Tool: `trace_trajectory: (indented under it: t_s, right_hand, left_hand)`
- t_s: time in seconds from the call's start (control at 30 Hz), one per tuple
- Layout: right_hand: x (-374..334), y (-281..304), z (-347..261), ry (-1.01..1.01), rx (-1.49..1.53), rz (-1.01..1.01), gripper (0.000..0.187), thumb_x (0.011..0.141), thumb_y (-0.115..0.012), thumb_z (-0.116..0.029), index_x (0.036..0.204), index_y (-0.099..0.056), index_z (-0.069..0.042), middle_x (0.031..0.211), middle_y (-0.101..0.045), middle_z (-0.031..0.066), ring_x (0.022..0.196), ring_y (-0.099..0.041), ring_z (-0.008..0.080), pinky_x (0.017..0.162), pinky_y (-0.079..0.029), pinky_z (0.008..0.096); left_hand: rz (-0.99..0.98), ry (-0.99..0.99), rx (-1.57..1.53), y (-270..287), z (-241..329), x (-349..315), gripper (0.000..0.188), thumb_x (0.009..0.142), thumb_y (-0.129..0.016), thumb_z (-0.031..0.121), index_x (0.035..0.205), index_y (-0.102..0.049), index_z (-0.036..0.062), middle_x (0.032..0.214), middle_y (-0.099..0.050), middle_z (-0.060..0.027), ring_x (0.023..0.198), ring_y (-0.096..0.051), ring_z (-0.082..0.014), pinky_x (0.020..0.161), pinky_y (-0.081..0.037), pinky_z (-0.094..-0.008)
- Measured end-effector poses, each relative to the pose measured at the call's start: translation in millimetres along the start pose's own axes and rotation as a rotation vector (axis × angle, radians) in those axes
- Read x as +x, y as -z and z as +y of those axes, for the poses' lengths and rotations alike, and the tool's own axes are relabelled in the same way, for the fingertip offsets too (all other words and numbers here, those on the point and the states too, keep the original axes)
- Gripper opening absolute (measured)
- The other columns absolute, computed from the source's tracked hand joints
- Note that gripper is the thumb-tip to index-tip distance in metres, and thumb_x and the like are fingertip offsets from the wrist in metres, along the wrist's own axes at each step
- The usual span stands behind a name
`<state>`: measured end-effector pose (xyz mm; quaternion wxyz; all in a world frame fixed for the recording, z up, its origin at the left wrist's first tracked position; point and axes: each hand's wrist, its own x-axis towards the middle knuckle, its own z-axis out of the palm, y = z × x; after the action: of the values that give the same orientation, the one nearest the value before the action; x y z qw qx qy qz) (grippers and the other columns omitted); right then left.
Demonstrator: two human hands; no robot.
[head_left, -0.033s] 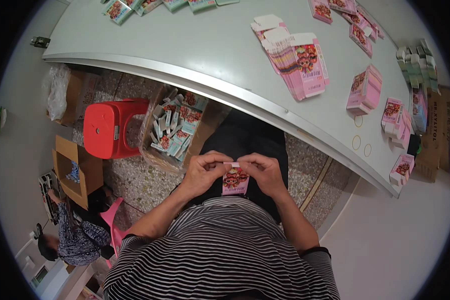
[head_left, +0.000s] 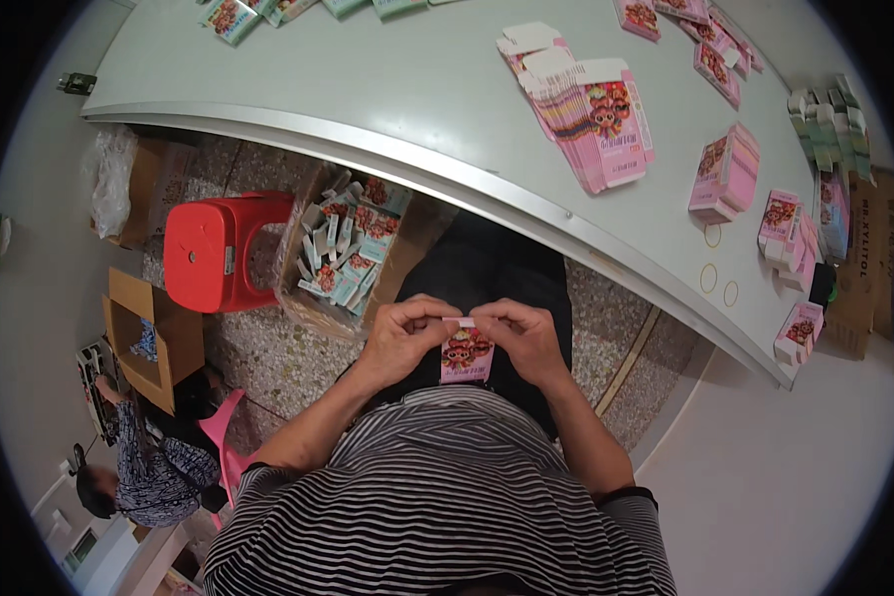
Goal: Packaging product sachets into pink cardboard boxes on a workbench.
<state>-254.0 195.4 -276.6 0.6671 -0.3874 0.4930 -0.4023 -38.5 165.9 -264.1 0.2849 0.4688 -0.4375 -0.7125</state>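
Note:
Above my lap, a small pink carton (head_left: pixel 465 358) with cartoon figures is held upright between both hands. My left hand (head_left: pixel 407 336) pinches its upper left corner, thumb against the white-pink top flap. At the upper right corner, my right hand (head_left: pixel 519 340) grips with thumb and bent forefinger. The two thumbs nearly meet across the top edge; the carton's back is hidden. Beyond my hands, a fanned stack of flat pink cartons (head_left: pixel 621 129) lies on the pale table (head_left: pixel 368 79).
Left of my legs stands an open box (head_left: pixel 392 263) of small teal cartons, beside a red stool (head_left: pixel 199 253). More pink cartons (head_left: pixel 727 174) stand at the table's right. At far left, a person (head_left: pixel 154 462) sits by an open cardboard box (head_left: pixel 174 348). The table's metal edge (head_left: pixel 447 169) runs ahead of my knees.

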Motion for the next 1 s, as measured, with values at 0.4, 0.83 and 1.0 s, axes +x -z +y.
trace_trajectory:
  t_s: [0.4,0.83,1.0]
  right_hand:
    - [2.1,6.7,9.9,-0.022,0.055,-0.037,0.015,0.095,-0.065,-0.006,0.103,-0.072,0.005,0.097,-0.070,0.0063,0.085,-0.063,0.0088,0.075,-0.051,0.0232]
    - [-4.5,17.9,12.3,0.173,-0.118,-0.116,0.029,0.086,-0.076,-0.006,0.115,-0.073,-0.003,0.098,-0.071,0.0093,0.081,-0.067,0.0134,0.069,-0.054,0.0249]
    - [9.0,30.5,-49.1,0.105,-0.470,-0.163,0.034,0.082,-0.081,-0.010,0.115,-0.072,-0.005,0.098,-0.071,0.0077,0.077,-0.064,0.0104,0.065,-0.052,0.0249]
  left_hand:
    - [-0.046,0.128,-0.092,4.5,2.6,5.7,0.013,0.091,-0.069,0.001,0.102,-0.072,-0.0043,0.099,-0.072,-0.0087,0.079,-0.067,-0.0109,0.073,-0.055,-0.0239]
    - [-0.125,-0.114,0.289,3.0,-0.2,-0.6,0.024,0.086,-0.076,0.003,0.109,-0.074,0.0003,0.107,-0.072,-0.0147,0.083,-0.068,-0.0118,0.068,-0.055,-0.0232]
    - [-0.007,-0.142,0.196,2.5,-6.2,0.8,0.039,0.089,-0.070,-0.001,0.127,-0.063,-0.0014,0.111,-0.070,-0.0138,0.085,-0.068,-0.0123,0.073,-0.056,-0.0253]
